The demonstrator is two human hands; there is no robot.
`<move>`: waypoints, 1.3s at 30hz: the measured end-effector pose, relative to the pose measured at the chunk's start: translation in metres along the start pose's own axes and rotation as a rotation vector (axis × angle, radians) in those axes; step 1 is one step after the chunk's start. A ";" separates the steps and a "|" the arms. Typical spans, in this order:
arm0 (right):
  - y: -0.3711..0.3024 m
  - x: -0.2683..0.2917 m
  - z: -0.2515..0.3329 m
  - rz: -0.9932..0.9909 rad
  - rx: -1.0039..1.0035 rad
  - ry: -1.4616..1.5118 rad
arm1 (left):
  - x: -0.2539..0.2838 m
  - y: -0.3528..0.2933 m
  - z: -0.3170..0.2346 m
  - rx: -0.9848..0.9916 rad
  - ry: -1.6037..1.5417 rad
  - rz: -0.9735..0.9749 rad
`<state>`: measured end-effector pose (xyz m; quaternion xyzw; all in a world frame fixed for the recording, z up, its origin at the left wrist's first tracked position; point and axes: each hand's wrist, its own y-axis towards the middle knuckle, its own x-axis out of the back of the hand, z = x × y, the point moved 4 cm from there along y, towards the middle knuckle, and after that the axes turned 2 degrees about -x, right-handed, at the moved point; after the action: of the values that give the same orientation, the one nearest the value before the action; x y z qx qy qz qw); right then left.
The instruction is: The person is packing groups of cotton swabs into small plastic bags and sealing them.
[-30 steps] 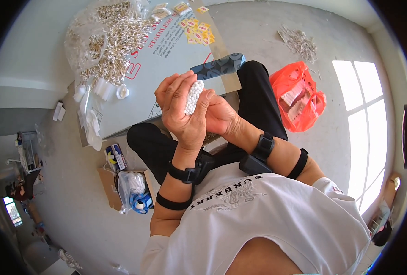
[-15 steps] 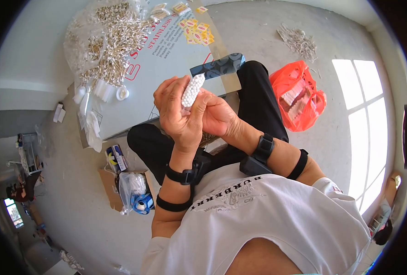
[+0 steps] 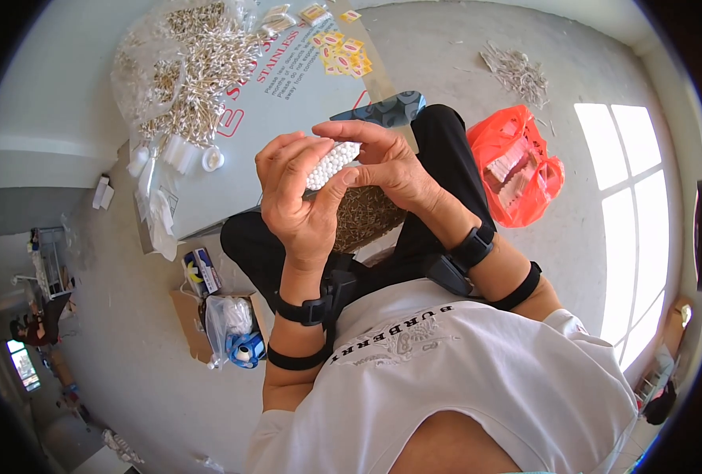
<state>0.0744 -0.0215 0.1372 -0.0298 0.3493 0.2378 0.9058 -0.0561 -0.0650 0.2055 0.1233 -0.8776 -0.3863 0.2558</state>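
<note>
A bundle of cotton swabs (image 3: 332,167), its many white tips facing up, is held between my two hands in front of the table edge. My left hand (image 3: 294,189) is closed around its left side, fingers along the far edge and thumb at the near edge. At the bundle's right end, the thumb and fingers of my right hand (image 3: 392,163) pinch it from both sides. Any wrapping on the bundle is hard to make out. Beneath my hands, between my legs, lies a mass of brownish sticks (image 3: 367,217).
A large heap of loose swabs (image 3: 197,67) in clear plastic covers the left of the table (image 3: 248,150). Yellow-and-white labels (image 3: 343,55) lie at its far edge. A red bag (image 3: 500,126) with pinkish packs sits on the floor right; a cardboard box (image 3: 193,324) stands left.
The bundle has tilted from nearly upright to a flatter slant. My right hand has risen and moved its fingers over to the bundle's right end, uncovering the sticks below.
</note>
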 end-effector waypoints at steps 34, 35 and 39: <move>-0.008 -0.018 0.025 -0.018 0.247 -0.544 | 0.002 0.009 -0.004 -0.005 -0.161 0.099; -0.008 -0.017 0.025 -0.029 0.215 -0.515 | 0.001 0.009 -0.005 -0.006 -0.163 0.100; -0.008 -0.018 0.032 -0.033 0.202 -0.509 | 0.009 0.010 -0.005 0.028 -0.165 0.080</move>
<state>0.0865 -0.0294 0.1725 0.1157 0.1316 0.1870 0.9666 -0.0615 -0.0650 0.2192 0.0595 -0.9051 -0.3724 0.1963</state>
